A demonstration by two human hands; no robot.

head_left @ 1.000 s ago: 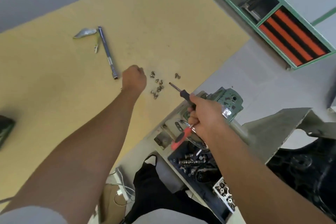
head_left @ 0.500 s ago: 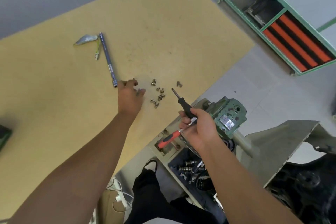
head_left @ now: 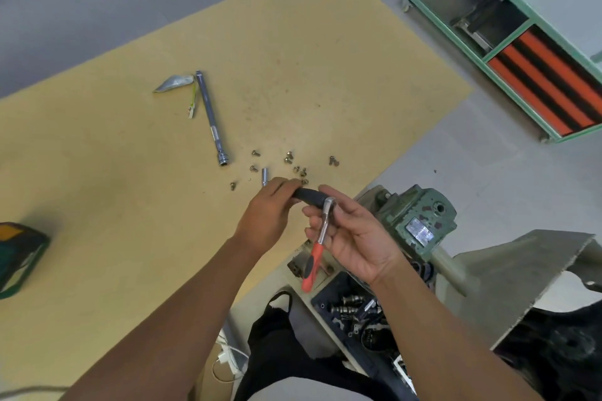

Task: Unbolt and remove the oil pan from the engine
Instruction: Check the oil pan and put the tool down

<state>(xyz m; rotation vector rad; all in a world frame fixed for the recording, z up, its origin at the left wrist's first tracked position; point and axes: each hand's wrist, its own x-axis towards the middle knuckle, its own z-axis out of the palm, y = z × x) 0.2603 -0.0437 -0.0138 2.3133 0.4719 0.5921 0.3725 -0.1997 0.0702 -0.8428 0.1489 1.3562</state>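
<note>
On the yellow floor mat (head_left: pixel 130 205), a long extension bar (head_left: pixel 211 119) lies toward the far left. Nearer its right edge sit scattered bolts (head_left: pixel 294 166) and a small socket (head_left: pixel 265 175). The left hand (head_left: pixel 268 215) curls its grip round a black driver handle (head_left: pixel 308 197), which stands in the head of the ratchet (head_left: pixel 321 238). The right hand (head_left: pixel 355 238) holds the ratchet with its grip loosely curled on the steel shank, red handle hanging down. The likely step is changing the fitting: hold the ratchet head steady and pull the black piece straight, without twisting sideways. The green engine (head_left: pixel 420 218) sits just right of the hands; I cannot make out the oil pan itself.
</note>
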